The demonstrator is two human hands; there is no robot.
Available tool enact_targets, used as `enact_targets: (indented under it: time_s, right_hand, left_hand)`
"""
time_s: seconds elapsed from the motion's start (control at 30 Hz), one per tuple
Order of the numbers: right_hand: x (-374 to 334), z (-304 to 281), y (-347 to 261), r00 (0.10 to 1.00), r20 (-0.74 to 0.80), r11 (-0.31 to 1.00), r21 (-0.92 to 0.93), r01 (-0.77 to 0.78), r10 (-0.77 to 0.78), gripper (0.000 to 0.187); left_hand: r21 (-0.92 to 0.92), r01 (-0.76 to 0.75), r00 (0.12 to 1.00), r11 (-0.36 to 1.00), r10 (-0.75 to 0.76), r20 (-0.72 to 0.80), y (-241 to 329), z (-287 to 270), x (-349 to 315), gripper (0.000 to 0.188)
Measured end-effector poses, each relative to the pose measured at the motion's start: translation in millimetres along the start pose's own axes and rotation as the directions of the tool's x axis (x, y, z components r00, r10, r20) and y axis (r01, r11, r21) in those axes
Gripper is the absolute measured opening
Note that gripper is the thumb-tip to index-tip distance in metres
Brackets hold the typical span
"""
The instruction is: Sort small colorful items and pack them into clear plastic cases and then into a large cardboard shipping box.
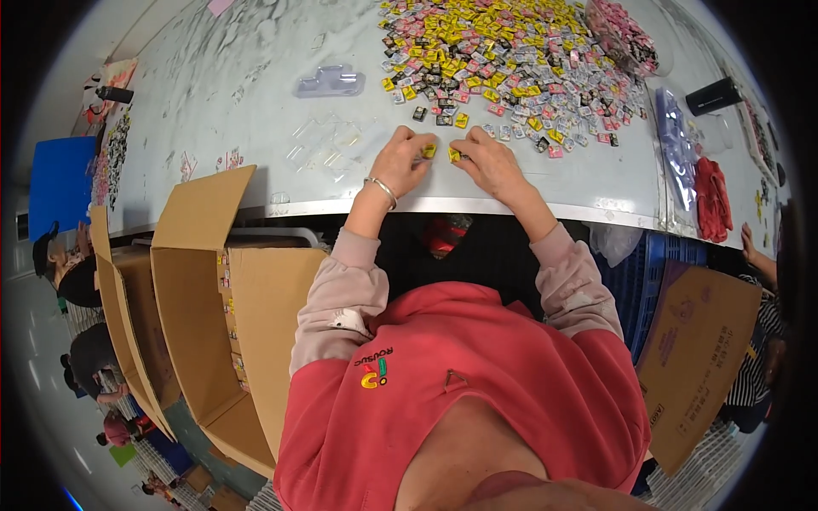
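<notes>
Near the front edge of the table (281, 128), my left hand (402, 166) pinches a small yellow rectangular piece (429, 151) between thumb and fingers. A short distance to its right, my right hand (494, 169) grips another small yellow piece (454, 155) at its fingertips. The two pieces face each other with a narrow gap between them. Just beyond both hands spreads a large pile of small rectangular pieces (503, 64) in yellow, black, pink and white. Left of my left hand lie several clear plastic trays (328, 146), hard to make out against the tabletop.
A clear moulded tray (331, 82) lies farther back. At right are a plastic tub of pink and black pieces (626, 38), a black bottle (714, 96) and red gloves (714, 200). Open cardboard boxes (196, 332) flank me on the left; another box (694, 358) stands at right. Other people work nearby.
</notes>
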State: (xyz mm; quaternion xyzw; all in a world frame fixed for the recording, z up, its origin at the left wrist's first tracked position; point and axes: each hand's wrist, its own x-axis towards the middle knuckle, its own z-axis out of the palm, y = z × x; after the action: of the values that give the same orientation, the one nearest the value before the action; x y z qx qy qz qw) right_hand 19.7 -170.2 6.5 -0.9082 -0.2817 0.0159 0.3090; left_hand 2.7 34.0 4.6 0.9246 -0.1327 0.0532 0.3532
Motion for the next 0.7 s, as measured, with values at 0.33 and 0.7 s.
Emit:
enact_targets:
  time_s: [0.33, 0.7]
  right_hand:
    - [-9, -16, 13, 0.986, -0.161, 0.994, 0.102, -0.034, 0.050, 0.035]
    - [-17, -16, 19, 0.989, -0.112, 0.987, -0.117, -0.111, 0.098, 0.025]
  left_hand:
    - [-0.003, -0.080, 0.997, 0.997, 0.080, 0.018, 22, 8, -4, 0.042]
    - [0.175, -0.172, 0.972, 0.970, 0.196, -0.132, 34, 40, -4, 0.031]
